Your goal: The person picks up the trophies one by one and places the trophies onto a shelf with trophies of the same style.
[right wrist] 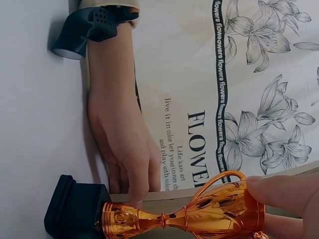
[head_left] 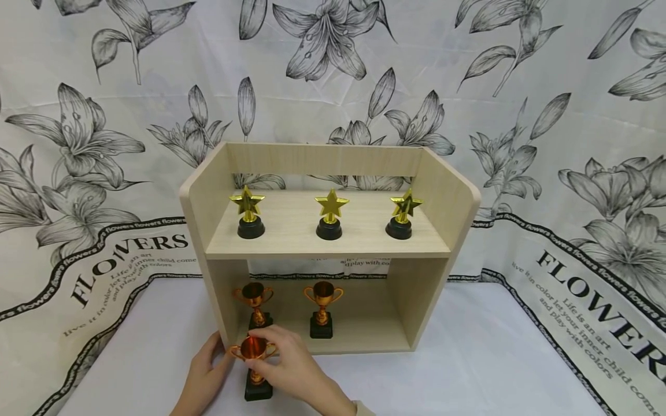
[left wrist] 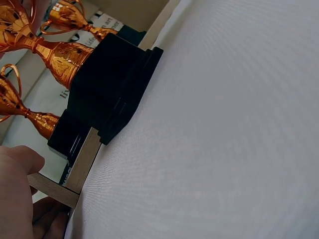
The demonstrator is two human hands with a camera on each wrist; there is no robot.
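Observation:
My right hand (head_left: 292,363) pinches the rim of an orange-gold trophy cup (head_left: 256,378), with two handles and a black base, just in front of the shelf's lower left. In the right wrist view the thumb lies on the cup's (right wrist: 224,211) rim, with fingers behind it. My left hand (head_left: 206,374) grips the front edge of the wooden shelf's (head_left: 328,254) left side panel near the bottom; in the left wrist view the thumb and fingers stand on either side of the panel (left wrist: 52,189). Two matching cups stand upright on the lower level, one at the left (head_left: 255,296), one mid-shelf (head_left: 322,297).
Three gold star trophies on round black bases stand along the upper level: left (head_left: 251,214), middle (head_left: 330,215) and right (head_left: 400,215). White cloth (head_left: 468,358) covers the table. A flower-printed curtain (head_left: 338,110) hangs behind and on both sides.

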